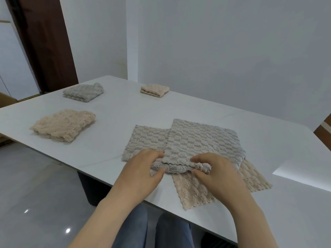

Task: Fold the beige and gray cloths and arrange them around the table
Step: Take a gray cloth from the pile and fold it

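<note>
Both left grip (143, 169) and right grip (215, 170) pinch the gray cloth (202, 140) at its 6 o'clock edge, spaced apart for a square fold.

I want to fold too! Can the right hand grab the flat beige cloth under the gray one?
Probably yes: the flat beige cloth pokes out bare beside the right hand, though that hand is busy pinching the gray cloth.

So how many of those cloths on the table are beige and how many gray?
Beige: 3 – near-left folded beige cloth, far folded beige cloth, flat beige cloth.
Gray: 3, it seems – far folded gray cloth, top gray cloth, lower gray cloth partly under it.
Total: 6 cloths.
</note>
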`<control>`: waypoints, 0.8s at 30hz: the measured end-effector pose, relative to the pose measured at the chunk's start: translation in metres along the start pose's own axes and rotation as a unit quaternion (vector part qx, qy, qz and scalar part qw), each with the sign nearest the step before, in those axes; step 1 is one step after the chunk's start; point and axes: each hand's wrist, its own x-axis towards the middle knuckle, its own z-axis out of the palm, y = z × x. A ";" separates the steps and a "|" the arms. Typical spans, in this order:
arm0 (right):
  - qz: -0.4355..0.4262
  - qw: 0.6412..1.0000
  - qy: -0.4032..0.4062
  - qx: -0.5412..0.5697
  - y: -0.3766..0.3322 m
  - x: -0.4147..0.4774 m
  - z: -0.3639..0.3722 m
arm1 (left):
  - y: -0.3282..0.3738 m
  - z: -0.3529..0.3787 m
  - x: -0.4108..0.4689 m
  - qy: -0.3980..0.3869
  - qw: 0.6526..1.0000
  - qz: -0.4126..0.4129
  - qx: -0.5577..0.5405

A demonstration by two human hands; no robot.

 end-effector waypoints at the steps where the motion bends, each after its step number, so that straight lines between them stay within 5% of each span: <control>1: 0.003 1.000 0.000 -0.005 0.002 0.000 0.000 | -0.002 0.000 0.002 0.001 1.000 -0.004 0.005; 24: -0.035 0.999 0.005 -0.011 0.021 0.018 0.028 | -0.027 0.038 0.040 -0.027 0.999 -0.029 -0.005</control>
